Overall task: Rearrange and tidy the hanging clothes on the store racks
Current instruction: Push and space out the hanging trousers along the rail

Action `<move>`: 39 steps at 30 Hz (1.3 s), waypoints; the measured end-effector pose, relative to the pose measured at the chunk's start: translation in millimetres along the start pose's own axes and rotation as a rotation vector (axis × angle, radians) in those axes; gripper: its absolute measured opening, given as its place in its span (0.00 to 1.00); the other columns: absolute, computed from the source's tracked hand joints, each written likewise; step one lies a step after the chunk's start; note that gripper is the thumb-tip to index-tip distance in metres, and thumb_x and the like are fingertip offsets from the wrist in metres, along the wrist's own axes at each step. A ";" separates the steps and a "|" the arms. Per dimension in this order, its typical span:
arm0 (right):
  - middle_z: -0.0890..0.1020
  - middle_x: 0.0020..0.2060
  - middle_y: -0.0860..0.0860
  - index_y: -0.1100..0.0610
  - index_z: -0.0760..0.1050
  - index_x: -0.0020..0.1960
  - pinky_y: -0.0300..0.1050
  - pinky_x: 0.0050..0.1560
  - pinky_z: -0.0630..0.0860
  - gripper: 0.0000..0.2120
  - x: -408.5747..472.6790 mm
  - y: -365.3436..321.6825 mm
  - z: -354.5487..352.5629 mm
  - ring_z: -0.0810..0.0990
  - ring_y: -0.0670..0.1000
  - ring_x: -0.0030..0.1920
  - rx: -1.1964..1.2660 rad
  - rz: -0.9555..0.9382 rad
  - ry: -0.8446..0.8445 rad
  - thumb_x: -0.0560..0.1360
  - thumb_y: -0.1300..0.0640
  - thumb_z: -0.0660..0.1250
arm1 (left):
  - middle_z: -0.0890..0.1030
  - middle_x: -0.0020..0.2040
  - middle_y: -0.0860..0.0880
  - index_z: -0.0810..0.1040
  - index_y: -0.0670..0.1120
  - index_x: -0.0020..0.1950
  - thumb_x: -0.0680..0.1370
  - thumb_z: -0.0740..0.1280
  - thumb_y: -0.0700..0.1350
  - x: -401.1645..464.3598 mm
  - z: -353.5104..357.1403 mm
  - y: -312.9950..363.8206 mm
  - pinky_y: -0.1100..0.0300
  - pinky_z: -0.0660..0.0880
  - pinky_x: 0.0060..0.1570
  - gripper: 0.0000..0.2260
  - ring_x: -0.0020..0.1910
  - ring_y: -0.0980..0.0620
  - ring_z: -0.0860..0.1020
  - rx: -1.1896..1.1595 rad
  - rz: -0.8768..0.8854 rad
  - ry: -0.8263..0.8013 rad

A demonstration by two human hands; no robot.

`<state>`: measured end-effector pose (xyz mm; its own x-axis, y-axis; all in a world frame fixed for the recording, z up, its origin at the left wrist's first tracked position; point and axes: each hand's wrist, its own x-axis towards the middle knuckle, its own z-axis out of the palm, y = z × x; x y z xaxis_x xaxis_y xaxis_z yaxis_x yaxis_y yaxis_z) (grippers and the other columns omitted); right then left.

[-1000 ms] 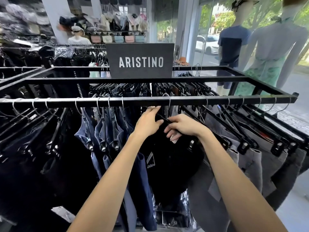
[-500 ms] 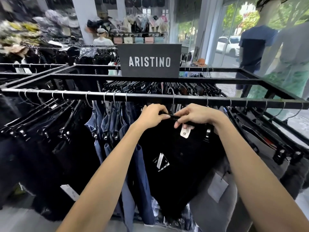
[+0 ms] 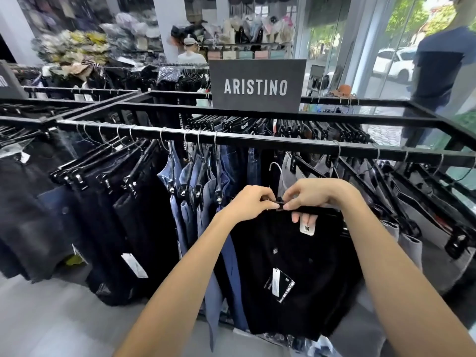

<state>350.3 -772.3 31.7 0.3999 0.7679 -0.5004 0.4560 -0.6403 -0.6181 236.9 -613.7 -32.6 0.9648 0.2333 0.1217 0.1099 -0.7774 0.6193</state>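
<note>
Black garment on its hanger is off the rail, held below its near edge. Left hand and right hand both pinch the hanger bar (hook free, unhung). Jeans and dark trousers hang in order; rehanging remains.

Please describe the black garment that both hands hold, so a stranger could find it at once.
Find the grey ARISTINO sign; the black metal rail runs below it. Beneath hangs a black garment, between blue jeans and grey trousers. Only its hanger hook is off the rail.
</note>
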 end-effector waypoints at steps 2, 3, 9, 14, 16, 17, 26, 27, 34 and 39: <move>0.86 0.44 0.60 0.55 0.71 0.62 0.49 0.41 0.83 0.10 -2.9 -6.0 1.1 0.86 0.55 0.37 -0.012 -0.012 0.011 0.81 0.57 0.64 | 0.82 0.44 0.49 0.82 0.47 0.49 0.76 0.71 0.49 -1.2 -4.3 0.6 0.54 0.76 0.48 0.06 0.45 0.50 0.79 -0.010 0.003 0.031; 0.86 0.44 0.60 0.55 0.71 0.63 0.49 0.41 0.83 0.10 -3.9 -8.7 2.2 0.86 0.55 0.38 -0.013 -0.019 0.017 0.82 0.57 0.64 | 0.82 0.45 0.50 0.82 0.47 0.49 0.76 0.71 0.48 -2.0 -7.0 1.5 0.54 0.76 0.50 0.06 0.45 0.51 0.79 -0.002 0.015 0.047; 0.85 0.40 0.64 0.63 0.73 0.55 0.58 0.43 0.84 0.06 7.1 -25.8 14.8 0.86 0.63 0.38 0.090 -0.061 0.174 0.82 0.61 0.60 | 0.79 0.54 0.50 0.81 0.48 0.56 0.76 0.70 0.47 7.9 -12.8 -3.7 0.50 0.71 0.61 0.09 0.55 0.51 0.77 0.071 -0.020 0.192; 0.84 0.36 0.66 0.69 0.72 0.52 0.62 0.37 0.83 0.09 19.3 -38.6 18.4 0.85 0.66 0.34 0.142 -0.018 0.380 0.81 0.66 0.55 | 0.75 0.67 0.44 0.72 0.43 0.70 0.82 0.61 0.50 19.7 -12.9 22.5 0.56 0.66 0.63 0.19 0.66 0.46 0.72 -0.173 -0.230 0.290; 0.83 0.34 0.66 0.69 0.74 0.51 0.60 0.34 0.83 0.11 20.6 -40.6 17.0 0.85 0.63 0.32 0.151 -0.020 0.495 0.78 0.67 0.54 | 0.73 0.69 0.44 0.69 0.43 0.73 0.83 0.58 0.52 23.9 -11.3 35.3 0.58 0.66 0.63 0.21 0.68 0.46 0.70 -0.251 -0.222 0.236; 0.83 0.34 0.66 0.69 0.75 0.51 0.60 0.34 0.83 0.12 20.9 -40.7 16.2 0.85 0.62 0.31 0.152 -0.019 0.549 0.78 0.67 0.54 | 0.73 0.70 0.45 0.69 0.43 0.73 0.83 0.58 0.52 25.9 -10.0 40.3 0.58 0.66 0.62 0.21 0.69 0.47 0.70 -0.284 -0.213 0.218; 0.83 0.35 0.62 0.65 0.76 0.49 0.53 0.30 0.83 0.10 20.1 -26.5 12.7 0.85 0.59 0.30 0.141 0.047 0.816 0.76 0.64 0.57 | 0.80 0.62 0.43 0.75 0.54 0.68 0.77 0.56 0.59 43.5 14.3 51.5 0.46 0.71 0.66 0.23 0.63 0.43 0.77 -0.544 -0.242 0.109; 0.83 0.35 0.62 0.65 0.76 0.48 0.53 0.30 0.83 0.10 20.2 -24.4 13.2 0.85 0.59 0.30 0.129 0.058 0.821 0.76 0.64 0.57 | 0.79 0.63 0.44 0.74 0.53 0.69 0.76 0.56 0.59 45.0 16.9 51.0 0.46 0.70 0.67 0.24 0.64 0.43 0.76 -0.551 -0.244 0.101; 0.82 0.29 0.60 0.66 0.78 0.45 0.46 0.25 0.80 0.12 20.8 -17.1 12.2 0.84 0.57 0.28 0.086 0.066 0.872 0.76 0.63 0.57 | 0.82 0.58 0.47 0.78 0.57 0.61 0.73 0.54 0.61 55.8 26.2 46.9 0.45 0.73 0.63 0.23 0.59 0.44 0.79 -0.542 -0.225 0.078; 0.83 0.35 0.62 0.64 0.77 0.50 0.44 0.26 0.80 0.11 24.9 -20.1 9.0 0.83 0.54 0.26 0.065 0.083 0.799 0.76 0.64 0.56 | 0.82 0.56 0.51 0.79 0.60 0.58 0.74 0.56 0.60 44.9 12.7 49.7 0.45 0.74 0.62 0.17 0.57 0.48 0.79 -0.544 -0.224 0.097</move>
<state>343.9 -740.1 26.2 0.8894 0.4566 0.0236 0.3628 -0.6733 -0.6442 288.7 -649.3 -6.2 0.9030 0.4297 -0.0034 0.1454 -0.2982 0.9434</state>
